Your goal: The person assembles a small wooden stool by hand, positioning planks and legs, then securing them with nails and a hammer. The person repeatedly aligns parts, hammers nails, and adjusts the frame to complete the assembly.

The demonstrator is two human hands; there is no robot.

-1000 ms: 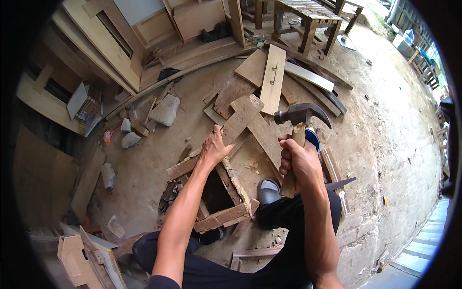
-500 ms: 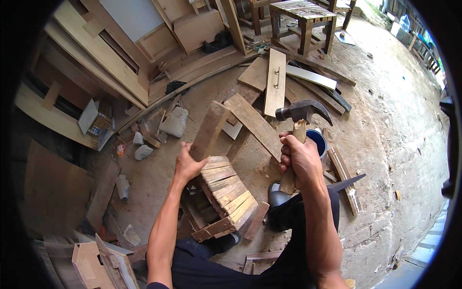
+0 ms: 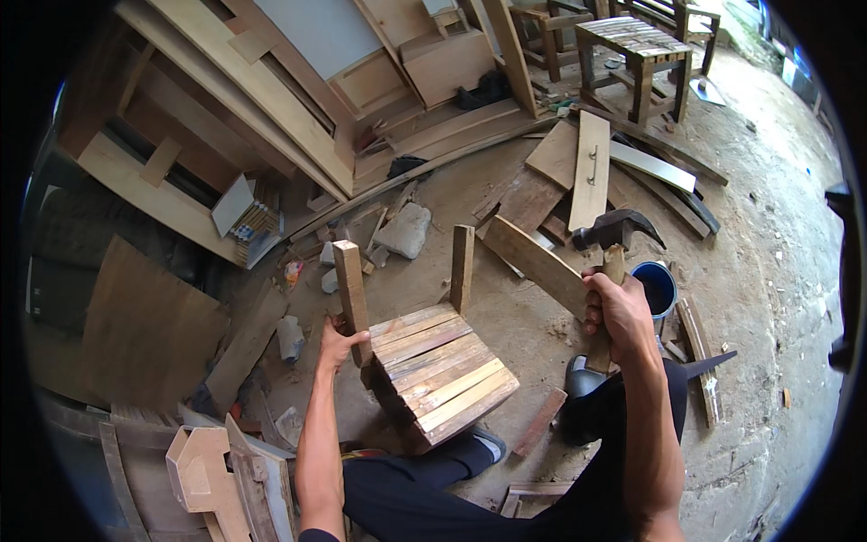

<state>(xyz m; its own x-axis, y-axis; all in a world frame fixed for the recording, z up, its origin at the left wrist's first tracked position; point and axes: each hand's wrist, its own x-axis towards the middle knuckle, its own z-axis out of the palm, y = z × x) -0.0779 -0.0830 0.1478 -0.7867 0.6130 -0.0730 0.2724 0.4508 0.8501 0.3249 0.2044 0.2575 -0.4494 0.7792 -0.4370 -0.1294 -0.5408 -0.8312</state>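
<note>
A small wooden chair (image 3: 442,361) with a slatted seat and two upright posts stands tilted between my legs. My left hand (image 3: 339,345) is closed round the base of its left post (image 3: 350,280), thumb toward the seat. My right hand (image 3: 616,312) grips the wooden handle of a claw hammer (image 3: 619,230), its dark head raised above the fist. A flat wooden board (image 3: 537,264) slants from near the right post (image 3: 461,269) to my right fingers. Whether those fingers also hold the board I cannot tell.
Beside my right hand stands a blue bucket (image 3: 655,287). A handsaw blade (image 3: 709,364) sticks out past my right knee. Loose boards (image 3: 591,172) lie ahead, near a slatted stool (image 3: 637,41). Stone lumps (image 3: 404,230) and wooden cabinet frames (image 3: 298,135) are at left.
My left hand has turned the chair, so both posts now show apart and the seat faces up more. The board has tilted beside my right hand. The view has swung left.
</note>
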